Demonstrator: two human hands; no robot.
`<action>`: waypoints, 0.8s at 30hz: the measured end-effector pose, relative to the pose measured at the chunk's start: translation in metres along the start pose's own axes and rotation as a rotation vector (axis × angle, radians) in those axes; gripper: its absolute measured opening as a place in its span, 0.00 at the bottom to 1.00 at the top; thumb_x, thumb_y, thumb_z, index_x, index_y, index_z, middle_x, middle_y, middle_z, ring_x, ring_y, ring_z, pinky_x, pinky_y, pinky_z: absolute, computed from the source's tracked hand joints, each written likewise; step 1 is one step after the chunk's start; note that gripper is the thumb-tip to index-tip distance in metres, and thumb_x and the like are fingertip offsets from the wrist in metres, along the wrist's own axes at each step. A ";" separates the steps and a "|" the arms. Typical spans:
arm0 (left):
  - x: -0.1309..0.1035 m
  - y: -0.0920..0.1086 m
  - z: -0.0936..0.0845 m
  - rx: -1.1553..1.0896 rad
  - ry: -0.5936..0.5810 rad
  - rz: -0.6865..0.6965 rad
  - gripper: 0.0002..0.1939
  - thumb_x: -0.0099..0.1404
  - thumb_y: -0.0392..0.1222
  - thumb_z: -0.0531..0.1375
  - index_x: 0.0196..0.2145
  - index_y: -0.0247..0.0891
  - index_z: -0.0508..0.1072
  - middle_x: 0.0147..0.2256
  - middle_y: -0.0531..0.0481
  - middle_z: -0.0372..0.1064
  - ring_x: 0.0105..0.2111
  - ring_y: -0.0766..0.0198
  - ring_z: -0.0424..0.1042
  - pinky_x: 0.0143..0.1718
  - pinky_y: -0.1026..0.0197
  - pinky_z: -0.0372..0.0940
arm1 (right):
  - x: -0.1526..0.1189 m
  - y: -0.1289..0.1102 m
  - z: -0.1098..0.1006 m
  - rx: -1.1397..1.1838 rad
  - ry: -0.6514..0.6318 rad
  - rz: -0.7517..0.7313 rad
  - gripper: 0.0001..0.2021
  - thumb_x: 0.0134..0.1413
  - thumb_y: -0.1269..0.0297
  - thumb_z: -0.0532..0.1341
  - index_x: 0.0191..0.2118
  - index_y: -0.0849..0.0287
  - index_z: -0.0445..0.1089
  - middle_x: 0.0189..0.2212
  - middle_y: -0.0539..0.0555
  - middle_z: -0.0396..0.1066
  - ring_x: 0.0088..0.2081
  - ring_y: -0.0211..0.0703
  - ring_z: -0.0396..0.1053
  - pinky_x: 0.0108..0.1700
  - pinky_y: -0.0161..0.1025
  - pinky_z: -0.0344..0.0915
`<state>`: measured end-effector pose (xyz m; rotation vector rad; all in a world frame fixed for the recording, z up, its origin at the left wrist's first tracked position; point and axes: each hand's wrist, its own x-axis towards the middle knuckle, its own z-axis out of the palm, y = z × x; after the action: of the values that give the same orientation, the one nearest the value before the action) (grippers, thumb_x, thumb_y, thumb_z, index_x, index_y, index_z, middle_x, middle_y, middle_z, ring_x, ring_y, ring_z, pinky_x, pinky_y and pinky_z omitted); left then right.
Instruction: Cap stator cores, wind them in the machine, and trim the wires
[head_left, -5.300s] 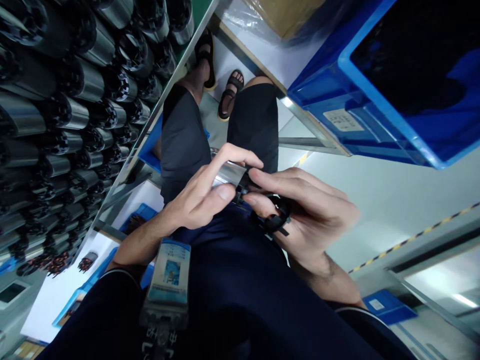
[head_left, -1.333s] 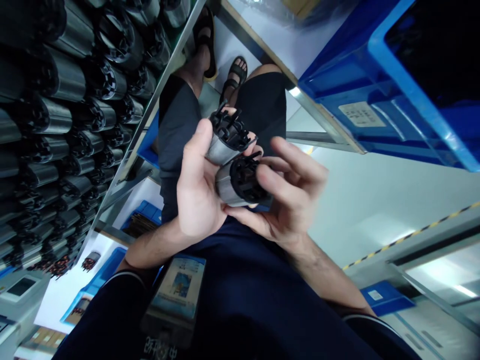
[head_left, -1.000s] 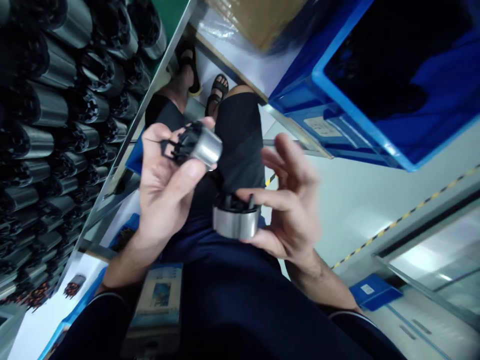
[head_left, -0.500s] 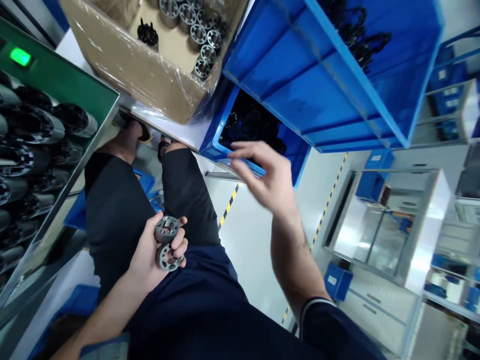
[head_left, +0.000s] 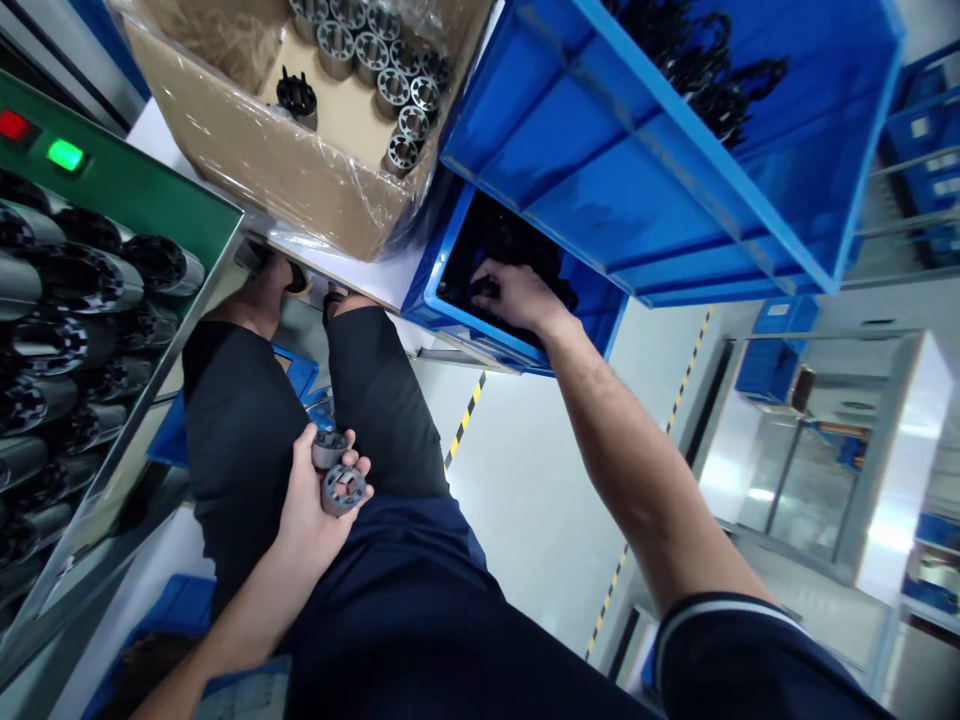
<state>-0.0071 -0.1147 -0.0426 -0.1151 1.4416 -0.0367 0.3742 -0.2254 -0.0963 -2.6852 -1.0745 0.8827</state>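
My left hand (head_left: 315,510) is closed around two grey slotted metal cores, which look like motor stator cores. One stator core (head_left: 344,489) faces me with its open centre and slots. The other core (head_left: 328,450) lies just above it, partly covered by fingers. My right hand (head_left: 517,295) reaches into the lower blue bin (head_left: 433,290), its fingers curled at the black parts (head_left: 506,230) inside. Between thumb and forefinger shows a small black part (head_left: 486,288); its exact shape is unclear in the dark bin.
A plastic-lined cardboard box (head_left: 262,170) holds several metal cores and one core with black prongs (head_left: 297,97). A large tilted blue bin (head_left: 645,200) with black parts overhangs the lower bin. At left, a green-edged rack (head_left: 150,165) carries rows of cores.
My right hand has moved from above the lower bin's front edge down into it, and its fingers have curled. My left hand has tilted the two cores slightly.
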 end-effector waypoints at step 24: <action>-0.035 -0.011 -0.016 0.340 -0.889 0.855 0.35 0.79 0.81 0.63 0.47 0.42 0.77 0.24 0.54 0.70 0.18 0.64 0.67 0.22 0.61 0.67 | -0.213 -0.168 0.030 1.038 0.438 -0.744 0.09 0.61 0.73 0.79 0.42 0.54 0.83 0.43 0.53 0.89 0.41 0.47 0.89 0.42 0.41 0.87</action>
<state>-0.0273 -0.1232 -0.0085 0.6911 0.4911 0.4213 0.1349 -0.2452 0.0321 -1.3676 -0.9796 0.4512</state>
